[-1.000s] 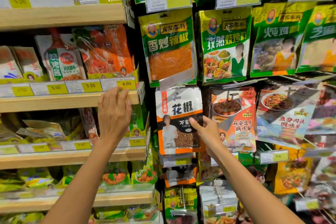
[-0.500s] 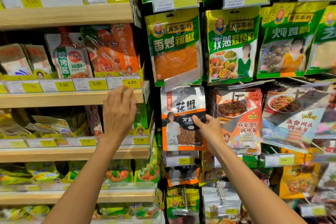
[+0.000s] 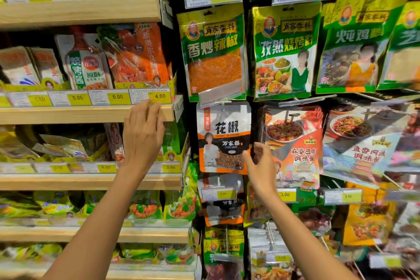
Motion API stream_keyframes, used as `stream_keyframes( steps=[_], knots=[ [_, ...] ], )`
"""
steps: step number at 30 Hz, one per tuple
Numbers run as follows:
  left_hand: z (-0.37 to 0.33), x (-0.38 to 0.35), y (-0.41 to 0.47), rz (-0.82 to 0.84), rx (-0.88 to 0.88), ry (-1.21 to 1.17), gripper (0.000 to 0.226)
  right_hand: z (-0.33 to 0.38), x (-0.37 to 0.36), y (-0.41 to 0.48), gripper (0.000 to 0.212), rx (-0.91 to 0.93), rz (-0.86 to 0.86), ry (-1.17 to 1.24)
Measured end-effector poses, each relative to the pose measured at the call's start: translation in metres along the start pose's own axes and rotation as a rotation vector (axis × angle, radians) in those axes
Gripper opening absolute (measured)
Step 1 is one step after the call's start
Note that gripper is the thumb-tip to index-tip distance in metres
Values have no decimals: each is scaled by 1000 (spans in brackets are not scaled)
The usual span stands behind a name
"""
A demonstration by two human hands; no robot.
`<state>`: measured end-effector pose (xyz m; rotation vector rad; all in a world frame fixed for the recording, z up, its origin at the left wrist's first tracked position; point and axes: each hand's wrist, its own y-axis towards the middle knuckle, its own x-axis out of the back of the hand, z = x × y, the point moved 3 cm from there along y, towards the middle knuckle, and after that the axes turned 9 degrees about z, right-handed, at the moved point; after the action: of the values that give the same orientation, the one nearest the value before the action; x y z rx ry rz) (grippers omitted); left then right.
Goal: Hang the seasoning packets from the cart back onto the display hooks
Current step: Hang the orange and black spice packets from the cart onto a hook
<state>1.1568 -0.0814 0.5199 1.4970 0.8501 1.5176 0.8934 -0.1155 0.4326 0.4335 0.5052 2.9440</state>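
The white, orange and black 花椒 packet, branded 万家福, hangs upright directly below the green 香炒辣椒 packet and just left of the 麻婆豆腐调味酱 packet. The right hand pinches the 花椒 packet's lower right edge, with the thumb on the front and the fingers curled at the side. The left hand is released, its straight fingers resting against the front edge of the wooden shelf, just under the yellow 4.00 price tag. Above the green packet, a tag reads 5.00; to its right hangs the 孜然烧烤料 packet under a 6.00 tag.
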Motion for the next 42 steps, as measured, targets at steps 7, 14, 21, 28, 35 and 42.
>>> stream_keyframes(
  steps=[7,14,21,28,35,42],
  knots=[
    [-55,10,-38,8,116,-204,31,-7,19,-25,37,90,100,-26],
    [-92,-56,-37,461,636,-823,69,13,-19,28,76,70,205,12],
    [-74,-126,-4,658,837,-1004,97,10,-37,93,100,-142,164,101],
    [-62,-166,9,668,910,-1229,68,4,-43,118,59,-238,113,288],
    [-61,-174,9,607,883,-1284,39,-2,-39,122,33,-260,111,277],
    [-68,-158,4,592,958,-1288,116,2,-38,114,42,-250,143,294]
  ],
)
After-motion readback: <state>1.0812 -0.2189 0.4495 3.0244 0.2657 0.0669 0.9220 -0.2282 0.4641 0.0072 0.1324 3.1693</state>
